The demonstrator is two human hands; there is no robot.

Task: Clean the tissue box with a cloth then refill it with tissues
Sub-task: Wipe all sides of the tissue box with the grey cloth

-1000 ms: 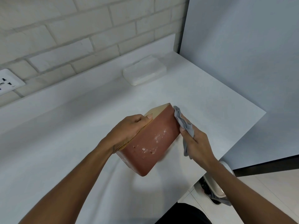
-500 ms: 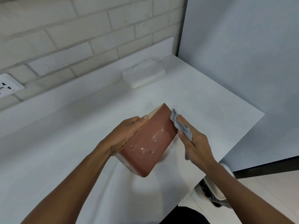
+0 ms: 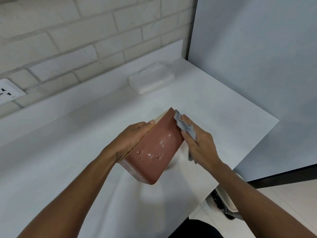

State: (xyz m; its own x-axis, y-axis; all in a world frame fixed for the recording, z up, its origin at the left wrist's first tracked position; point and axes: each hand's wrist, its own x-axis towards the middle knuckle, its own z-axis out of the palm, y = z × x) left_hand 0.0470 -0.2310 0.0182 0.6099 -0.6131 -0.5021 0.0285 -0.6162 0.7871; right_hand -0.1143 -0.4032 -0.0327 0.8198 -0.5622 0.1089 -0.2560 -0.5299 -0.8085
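1. Loc: tissue box [image 3: 154, 152] held tilted over white counter [image 3: 68, 143], near its front edge, between both hands; long reddish side faces cam; tilt prob. presents the short end to the wipe.
2. L hand [image 3: 132, 140] clamps box from its left side; thumb tip lies on pale top edge; other fingers go round far side, out of view, so spread or together: can't tell; judged a steadying grip so box won't shift under rubbing.
3. R hand [image 3: 200, 146] presses grey cloth [image 3: 186, 127] onto box's right end; fingers close together, bunched cloth pinched among them; loose tail hangs under palm.
4. White specks [image 3: 159, 146] on cam-facing side, not yet wiped; judge cleaning part-done, refill not begun.
5. Tissue pack [image 3: 151, 79] lies at back of counter by wall, well apart from box; prob. parked for refill.
6. Hidden/unclear: box opening + inside not visible; end face covered by cloth; can't tell if low corner touches counter; wall socket [image 3: 8, 92] cut off at left edge; shoe [image 3: 224, 201] on floor partly behind R forearm.
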